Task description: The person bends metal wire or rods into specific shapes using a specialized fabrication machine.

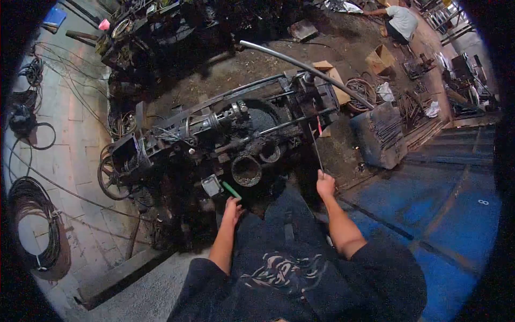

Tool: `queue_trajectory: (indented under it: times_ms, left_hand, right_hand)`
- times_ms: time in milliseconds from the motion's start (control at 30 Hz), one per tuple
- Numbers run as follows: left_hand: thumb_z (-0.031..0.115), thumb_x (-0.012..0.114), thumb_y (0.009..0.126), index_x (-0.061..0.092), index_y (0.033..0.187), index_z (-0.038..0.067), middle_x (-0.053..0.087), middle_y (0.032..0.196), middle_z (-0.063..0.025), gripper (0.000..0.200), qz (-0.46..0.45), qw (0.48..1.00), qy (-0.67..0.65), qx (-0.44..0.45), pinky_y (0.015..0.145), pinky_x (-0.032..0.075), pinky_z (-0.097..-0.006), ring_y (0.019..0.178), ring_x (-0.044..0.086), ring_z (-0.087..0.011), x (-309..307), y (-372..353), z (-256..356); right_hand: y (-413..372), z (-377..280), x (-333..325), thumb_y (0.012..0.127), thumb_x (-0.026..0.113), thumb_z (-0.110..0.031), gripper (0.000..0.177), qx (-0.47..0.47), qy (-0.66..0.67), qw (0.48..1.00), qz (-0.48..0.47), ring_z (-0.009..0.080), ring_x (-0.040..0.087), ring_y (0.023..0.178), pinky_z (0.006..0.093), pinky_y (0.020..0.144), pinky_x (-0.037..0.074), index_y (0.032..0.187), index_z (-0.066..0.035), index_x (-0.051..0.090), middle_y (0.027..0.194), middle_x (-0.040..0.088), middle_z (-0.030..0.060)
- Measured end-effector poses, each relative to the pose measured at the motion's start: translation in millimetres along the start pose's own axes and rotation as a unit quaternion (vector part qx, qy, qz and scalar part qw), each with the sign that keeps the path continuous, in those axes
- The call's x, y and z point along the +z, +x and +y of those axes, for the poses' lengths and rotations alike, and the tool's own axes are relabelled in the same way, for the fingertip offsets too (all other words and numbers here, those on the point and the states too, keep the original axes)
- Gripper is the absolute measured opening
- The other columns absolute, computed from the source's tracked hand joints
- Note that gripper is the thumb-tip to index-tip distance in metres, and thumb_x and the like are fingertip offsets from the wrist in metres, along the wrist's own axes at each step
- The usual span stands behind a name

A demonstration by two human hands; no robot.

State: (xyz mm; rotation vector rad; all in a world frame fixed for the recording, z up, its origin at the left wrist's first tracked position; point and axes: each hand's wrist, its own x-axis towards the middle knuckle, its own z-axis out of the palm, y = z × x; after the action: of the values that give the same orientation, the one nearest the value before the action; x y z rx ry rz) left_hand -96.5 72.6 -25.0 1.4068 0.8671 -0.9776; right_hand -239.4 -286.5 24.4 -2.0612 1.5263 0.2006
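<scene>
The left hand (pixel 233 209) has its fingers closed on the end of a short green-handled tool (pixel 232 190), which is held just in front of the dark, greasy iron machine (pixel 214 126). The right hand (pixel 325 184) is a fist around the lower end of a thin upright metal rod (pixel 317 153) that rises to the machine's right end. A round rusty metal cup (pixel 247 170) sits between the hands. A curved grey steel pipe (pixel 306 67) arches above the machine. Another person (pixel 399 21) crouches well apart.
</scene>
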Motion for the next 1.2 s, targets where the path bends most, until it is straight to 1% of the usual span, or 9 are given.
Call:
queue_trajectory:
  times_ms: [167, 333, 400, 500, 600, 667, 867, 1033, 1200]
  left_hand:
    - [0.018, 0.061, 0.089, 0.05, 0.105, 0.005, 0.053, 0.092, -0.0069, 0.023, 0.039, 0.997, -0.033, 0.05, 0.066, 0.049, -0.0351, 0.078, 0.054, -0.018, 44.0, -2.4, 5.0]
    - [0.019, 0.057, 0.092, 0.054, 0.093, 0.002, 0.057, 0.079, -0.0062, 0.018, 0.072, 0.997, 0.01, 0.038, 0.061, 0.048, -0.0348, 0.068, 0.056, -0.0172, 42.0, -17.0, 21.7]
    - [0.019, 0.056, 0.092, 0.055, 0.089, 0.002, 0.057, 0.075, -0.0063, 0.018, 0.086, 0.995, -0.008, 0.047, 0.06, 0.048, -0.035, 0.066, 0.056, -0.017, 51.4, -17.6, 30.5]
    - [0.026, 0.059, 0.09, 0.056, 0.095, -0.004, 0.063, 0.086, -0.0182, 0.03, 0.272, 0.92, 0.254, 0.12, 0.074, 0.05, -0.0426, 0.078, 0.062, -0.0332, 56.3, -16.8, 41.1]
    - [0.029, 0.058, 0.089, 0.056, 0.1, -0.004, 0.063, 0.097, -0.025, 0.035, 0.396, 0.819, 0.298, 0.288, 0.081, 0.048, -0.0482, 0.089, 0.062, -0.042, 80.1, -36.2, 75.7]
    - [0.032, 0.055, 0.09, 0.056, 0.102, -0.002, 0.063, 0.101, -0.0254, 0.036, 0.389, 0.845, 0.298, 0.212, 0.083, 0.047, -0.0492, 0.092, 0.061, -0.0428, 77.4, -25.9, 95.0]
    - [0.039, 0.05, 0.092, 0.058, 0.106, -0.001, 0.063, 0.105, -0.0263, 0.044, 0.362, 0.857, 0.335, 0.149, 0.087, 0.044, -0.0524, 0.1, 0.059, -0.0441, 80.5, -44.1, 100.3]
    - [0.038, 0.045, 0.093, 0.064, 0.096, -0.004, 0.063, 0.102, -0.0283, 0.046, 0.37, 0.834, 0.373, 0.167, 0.085, 0.045, -0.0532, 0.098, 0.059, -0.046, 80.0, -54.6, 112.1]
    - [0.036, 0.042, 0.093, 0.065, 0.093, -0.004, 0.063, 0.097, -0.0299, 0.046, 0.376, 0.831, 0.363, 0.192, 0.083, 0.046, -0.0534, 0.095, 0.059, -0.0474, 76.8, -48.5, 108.8]
  right_hand:
    - [90.7, -57.6, -7.0, 0.091, 0.048, -0.045, 0.045, 0.006, 0.051, 0.998, -0.036, 0.0459, 0.058, 0.096, 0.0527, 0.081, 0.046, 0.098, -0.004, 0.066, 0.099, 0.064, 0.0245]
    - [86.9, -75.0, -52.9, 0.085, 0.057, -0.032, 0.033, 0.007, 0.038, 0.999, -0.011, 0.0418, 0.06, 0.098, 0.0492, 0.088, 0.045, 0.098, -0.004, 0.067, 0.1, 0.064, 0.0242]
    - [105.0, -39.2, -59.6, 0.087, 0.055, -0.032, 0.033, -0.033, 0.135, 0.986, 0.087, 0.0401, 0.061, 0.096, 0.0482, 0.085, 0.045, 0.096, -0.003, 0.067, 0.097, 0.065, 0.0236]
    - [157.3, -43.6, -128.4, 0.09, 0.054, -0.032, 0.03, -0.058, 0.343, 0.901, 0.26, 0.0287, 0.061, 0.079, 0.0385, 0.073, 0.046, 0.089, -0.005, 0.066, 0.086, 0.066, 0.014]
    - [181.2, -95.3, -211.0, 0.095, 0.046, -0.041, 0.041, 0.0, 0.582, 0.812, 0.039, 0.0148, 0.06, 0.069, 0.028, 0.051, 0.045, 0.101, -0.003, 0.06, 0.087, 0.064, 0.0068]
    - [204.7, -108.6, -228.0, 0.094, 0.051, -0.036, 0.033, -0.017, 0.518, 0.842, -0.147, 0.011, 0.052, 0.05, 0.0255, 0.041, 0.037, 0.097, -0.005, 0.061, 0.071, 0.059, 0.0036]
    - [211.4, -119.7, -222.9, 0.092, 0.057, -0.029, 0.024, -0.096, 0.449, 0.879, -0.128, 0.0072, 0.033, 0.034, 0.0231, 0.032, 0.021, 0.086, -0.005, 0.062, 0.052, 0.044, -0.0014]
    - [218.2, -119.7, -209.8, 0.09, 0.059, -0.029, 0.034, -0.2, 0.345, 0.914, -0.076, 0.0073, 0.036, 0.04, 0.0273, 0.037, 0.024, 0.065, -0.006, 0.057, 0.053, 0.045, -0.0024]
    - [203.2, -130.3, -201.0, 0.092, 0.059, -0.026, 0.039, -0.293, 0.271, 0.916, -0.045, 0.007, 0.036, 0.061, 0.0285, 0.054, 0.032, 0.072, 0.007, 0.055, 0.061, 0.041, -0.0045]
